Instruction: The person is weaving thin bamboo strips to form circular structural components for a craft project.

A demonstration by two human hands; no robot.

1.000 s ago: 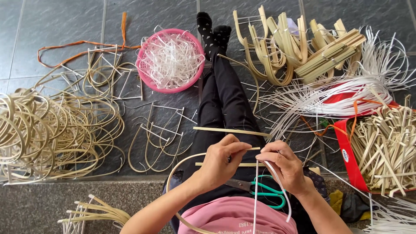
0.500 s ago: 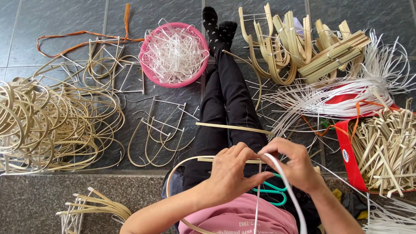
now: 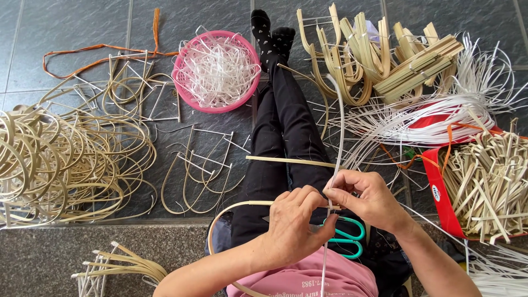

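On the dark tiled floor (image 3: pixel 165 22) at far left lies a heap of pale bent cane loops (image 3: pixel 60 159), then a round pink plastic basket (image 3: pixel 184 91) of white strips. Over the lap, the left hand (image 3: pixel 291 225) grips a curved cane frame (image 3: pixel 220 217); touching it, the right hand (image 3: pixel 368 201) pinches a thin white plastic strip (image 3: pixel 341 126) at the frame's crossbar. Green-handled scissors (image 3: pixel 346 239) lie beneath.

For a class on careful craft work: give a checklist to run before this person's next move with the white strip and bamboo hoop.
1. Left hand steadies the bent bamboo hoop: ok.
2. Right hand pinches the white strip at the joint: ok.
3. Strip's upper length free of the floor piles: ok.
4. Green-handled scissors within reach on the lap: ok.
5. Binding tight: cannot tell, fingers hide it.
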